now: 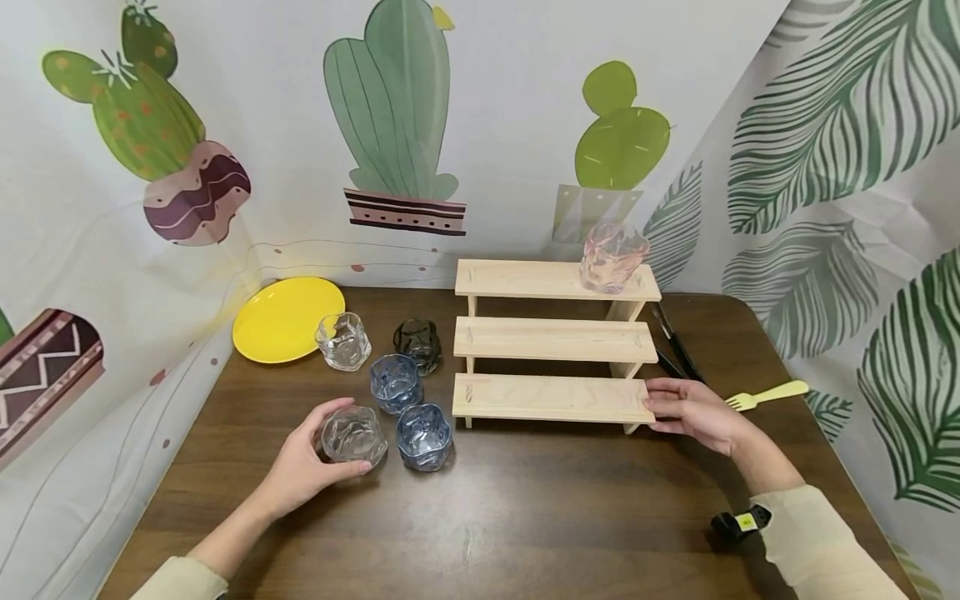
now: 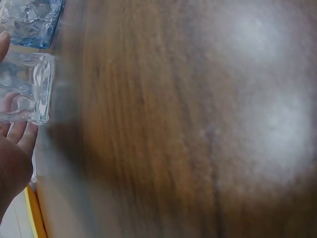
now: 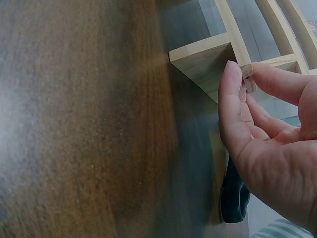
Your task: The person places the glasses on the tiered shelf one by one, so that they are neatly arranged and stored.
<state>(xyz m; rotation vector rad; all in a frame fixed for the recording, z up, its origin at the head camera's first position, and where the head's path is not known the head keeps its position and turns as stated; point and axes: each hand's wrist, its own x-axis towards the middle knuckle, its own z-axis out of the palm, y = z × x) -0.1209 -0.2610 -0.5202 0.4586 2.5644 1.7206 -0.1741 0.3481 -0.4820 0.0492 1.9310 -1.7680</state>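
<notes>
My left hand (image 1: 303, 458) holds a clear glass (image 1: 354, 435) between thumb and fingers. The left wrist view shows the same glass (image 2: 25, 89) at its left edge; whether its base touches the table I cannot tell. Close beside it stand two blue glasses, one in front (image 1: 424, 437) and one behind (image 1: 396, 383). With thumb and fingers, my right hand (image 1: 693, 414) pinches the right end of the lowest board of a three-step wooden rack (image 1: 555, 398). A pink glass (image 1: 613, 258) stands on the rack's top board, toward the right.
A dark grey glass (image 1: 417, 344) and another clear glass (image 1: 343, 342) stand farther back, near a yellow plate (image 1: 281, 321). Right of the rack lie dark-handled utensils (image 1: 678, 350) and a yellow fork (image 1: 772, 394). A patterned cloth (image 1: 510, 125) hangs behind the brown table (image 1: 480, 517).
</notes>
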